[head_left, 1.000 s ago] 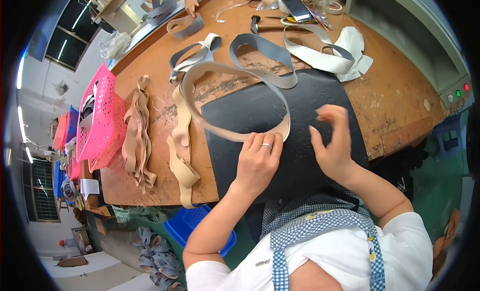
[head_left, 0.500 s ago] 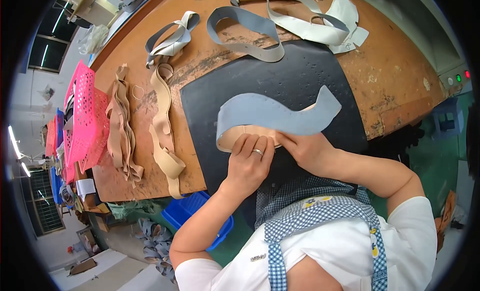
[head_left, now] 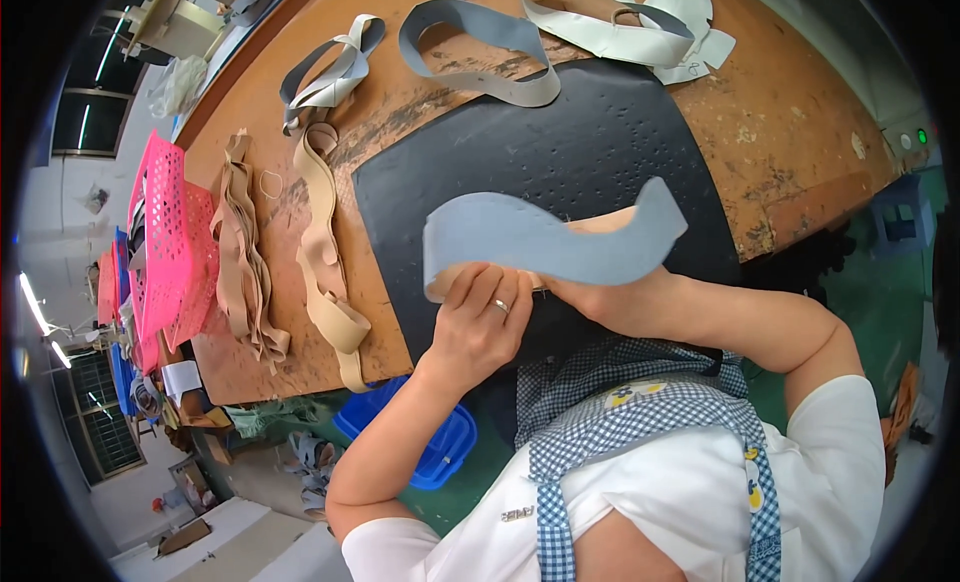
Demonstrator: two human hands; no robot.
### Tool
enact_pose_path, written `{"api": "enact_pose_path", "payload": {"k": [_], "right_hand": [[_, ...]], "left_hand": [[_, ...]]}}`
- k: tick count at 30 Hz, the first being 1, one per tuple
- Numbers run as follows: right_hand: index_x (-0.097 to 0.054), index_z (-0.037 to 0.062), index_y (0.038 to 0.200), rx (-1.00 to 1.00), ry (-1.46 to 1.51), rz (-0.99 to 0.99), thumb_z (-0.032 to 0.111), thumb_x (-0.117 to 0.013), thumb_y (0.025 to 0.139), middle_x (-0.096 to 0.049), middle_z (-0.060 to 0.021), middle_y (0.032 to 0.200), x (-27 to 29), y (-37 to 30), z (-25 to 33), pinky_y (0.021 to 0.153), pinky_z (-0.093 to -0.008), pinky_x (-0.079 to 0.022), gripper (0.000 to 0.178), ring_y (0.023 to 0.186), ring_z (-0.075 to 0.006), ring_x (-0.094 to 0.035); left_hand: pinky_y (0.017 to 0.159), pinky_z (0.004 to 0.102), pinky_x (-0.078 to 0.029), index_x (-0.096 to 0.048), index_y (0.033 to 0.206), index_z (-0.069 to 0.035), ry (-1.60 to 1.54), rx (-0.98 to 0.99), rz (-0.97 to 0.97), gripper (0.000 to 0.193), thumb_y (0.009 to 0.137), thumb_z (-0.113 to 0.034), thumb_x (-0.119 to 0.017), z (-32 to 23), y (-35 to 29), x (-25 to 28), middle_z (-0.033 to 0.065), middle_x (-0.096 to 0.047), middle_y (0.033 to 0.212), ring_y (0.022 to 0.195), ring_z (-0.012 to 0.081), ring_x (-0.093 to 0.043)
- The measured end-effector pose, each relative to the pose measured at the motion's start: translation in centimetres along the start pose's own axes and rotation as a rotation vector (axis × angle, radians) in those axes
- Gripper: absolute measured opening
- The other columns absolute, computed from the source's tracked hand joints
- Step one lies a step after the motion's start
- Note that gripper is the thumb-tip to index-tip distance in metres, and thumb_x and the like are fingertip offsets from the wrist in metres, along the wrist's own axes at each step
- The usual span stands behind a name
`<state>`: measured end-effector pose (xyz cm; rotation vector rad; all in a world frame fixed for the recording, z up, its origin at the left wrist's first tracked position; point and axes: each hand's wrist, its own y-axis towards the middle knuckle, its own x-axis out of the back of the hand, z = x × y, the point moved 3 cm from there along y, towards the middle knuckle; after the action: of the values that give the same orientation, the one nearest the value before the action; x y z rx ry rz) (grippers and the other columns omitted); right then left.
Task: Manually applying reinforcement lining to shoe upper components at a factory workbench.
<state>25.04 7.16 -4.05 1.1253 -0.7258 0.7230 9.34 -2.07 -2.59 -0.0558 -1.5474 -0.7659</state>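
1. While the left hand (head_left: 475, 317) clamped the near edge of the strip (head_left: 540, 237) with bent fingers, a ring on one of them, the right hand (head_left: 615, 302) reached in behind it; the strip hid its fingers, so whether they gripped could not be told.
2. Both hands were close together, the left between seven and eight o'clock of the strip's middle, the right between four and five.
3. The strip, blue-grey outside and tan inside, curved in a wave over the middle of the black mat (head_left: 480, 147), its free end raised toward three o'clock.
4. Around the mat on the worn table (head_left: 790, 152), a grey loop (head_left: 500, 85) touched its edge at eleven, a white loop (head_left: 600, 40) lay between twelve and one, and a twisted loop (head_left: 347, 77) lay at ten.
5. At nine, tan bands (head_left: 335, 322) lay nearest, then a brown bundle (head_left: 240, 272), then a pink basket (head_left: 160, 272).
6. Below the table, a blue tub (head_left: 450, 442) showed at seven o'clock and a blue stool (head_left: 900, 217) at three.
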Motion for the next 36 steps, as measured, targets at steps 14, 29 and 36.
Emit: {"api": "enact_pose_path", "payload": {"k": [14, 29, 36], "right_hand": [[-0.065, 0.0023, 0.091, -0.315, 0.243, 0.055, 0.015, -0.069, 0.086, -0.058, -0.0120, 0.085, -2.1, 0.8, -2.2, 0.063, -0.0417, -0.047, 0.014, 0.069, -0.0315, -0.057], [-0.063, 0.0049, 0.114, -0.442, 0.529, 0.240, 0.005, -0.064, 0.088, -0.062, -0.0149, 0.102, -1.3, -0.3, -1.3, 0.080, -0.0403, -0.050, 0.026, 0.093, -0.0327, -0.062], [-0.057, -0.0023, 0.128, -0.143, 0.236, 0.085, 0.003, -0.066, 0.079, -0.061, -0.0178, 0.116, -2.0, -4.0, 0.0, 0.094, -0.0412, -0.050, 0.050, 0.113, -0.0335, -0.059]], "left_hand": [[0.075, 0.0403, -0.053, -0.064, 0.089, -0.003, -0.302, 0.393, -0.026, 0.023, 0.073, -0.011, -0.080, 1.0, 0.7, -0.2, 0.0095, -0.065, 0.085, 0.086, 0.0288, -0.064], [0.080, 0.0388, -0.047, -0.066, 0.091, -0.003, -0.099, 0.055, 0.406, 0.018, 0.074, -0.006, -0.064, 1.4, 3.4, -0.7, 0.0100, -0.062, 0.093, 0.097, 0.0257, -0.060], [0.083, 0.0433, -0.049, -0.066, 0.101, 0.000, -0.162, 0.018, 0.332, 0.027, 0.076, -0.010, -0.061, 0.2, 0.5, 0.0, 0.0104, -0.062, 0.100, 0.097, 0.0273, -0.060]]}}
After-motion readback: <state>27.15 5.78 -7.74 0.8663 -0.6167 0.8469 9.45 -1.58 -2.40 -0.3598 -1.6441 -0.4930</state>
